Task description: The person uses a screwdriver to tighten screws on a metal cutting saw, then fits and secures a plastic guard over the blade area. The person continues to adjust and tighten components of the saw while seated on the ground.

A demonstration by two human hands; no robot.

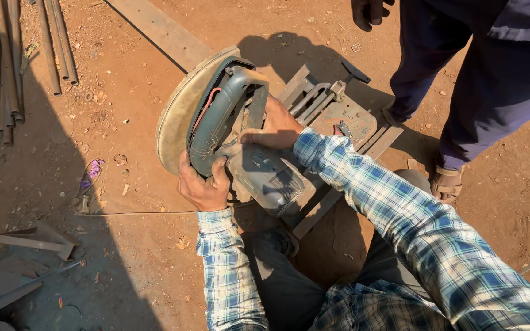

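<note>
The chop saw (234, 132) stood on the red dirt ground (124, 122), its grey-green blade guard and pale disc raised and tilted toward the camera, the motor housing hanging low at the near side. The left hand (202, 184) gripped the lower end of the looped handle, its grip closed tight around the saw with the thumb over the front edge. The right hand (272, 127) reached in from the other side and lay against the saw's body just behind the handle loop; its fingers were partly hidden by the guard, so I could not tell whether that grip was closed on anything or only pressing flat. Both forearms wore blue-and-white checked sleeves.

Beneath the head sat the saw's rusty metal base (345, 119), with its vise (screw handle pointing away from the person) just beyond the right hand. A thin cable (136, 213) ran off to the left across the dirt.

A long flat steel bar (161, 30) lay behind the saw. A bundle of rusty pipes (1, 67) rested at the far left, well apart. Another person in dark trousers and sandals (446, 181) stood just beside the base on the right.
</note>
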